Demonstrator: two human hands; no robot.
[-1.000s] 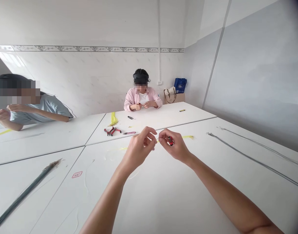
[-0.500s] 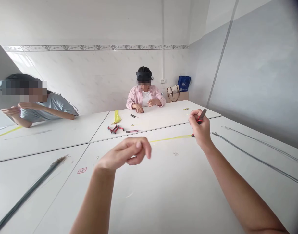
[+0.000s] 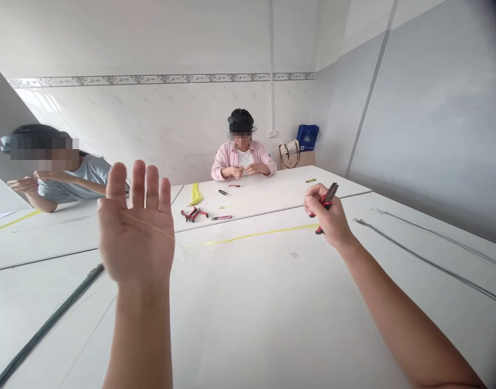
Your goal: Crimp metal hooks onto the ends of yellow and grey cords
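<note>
Red-handled pliers sit clenched in the right hand; left hand spread flat.

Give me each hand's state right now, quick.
Left hand: open, raised, fingers straight; a thin strand seems to cross the palm.
Right hand: closed around red-handled pliers.

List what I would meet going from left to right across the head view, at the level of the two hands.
Dark wire bundle → open left hand → yellow strand on the table → right hand gripping pliers → long grey wires.
</note>
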